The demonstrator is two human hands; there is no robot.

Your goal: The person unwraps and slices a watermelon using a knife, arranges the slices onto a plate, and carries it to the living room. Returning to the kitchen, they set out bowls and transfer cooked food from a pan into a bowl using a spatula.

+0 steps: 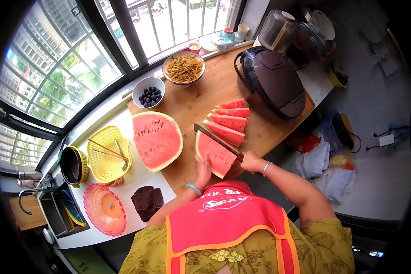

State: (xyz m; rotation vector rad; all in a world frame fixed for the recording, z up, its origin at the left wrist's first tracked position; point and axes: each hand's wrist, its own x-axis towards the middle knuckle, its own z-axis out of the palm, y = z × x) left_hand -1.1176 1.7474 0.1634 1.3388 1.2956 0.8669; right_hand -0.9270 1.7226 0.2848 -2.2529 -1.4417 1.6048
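Note:
My right hand (251, 162) is closed around the handle of a long dark knife (217, 140), whose blade lies across a watermelon piece (214, 157). On the near left side of that piece, my left hand (202, 171) rests against the rind with its fingers pressed together. Several cut watermelon slices (226, 132) lean in a row just beyond the knife on the wooden board (219, 86). A large watermelon half (156, 140) sits to the left, its red face up.
Beyond the fruit stand a bowl of blueberries (150, 93), a bowl of brown strips (183, 68) and a dark rice cooker (274, 82). At left are a yellow basket (106, 157), a pink basket (104, 209), a dark cloth (147, 202) and a sink (55, 214).

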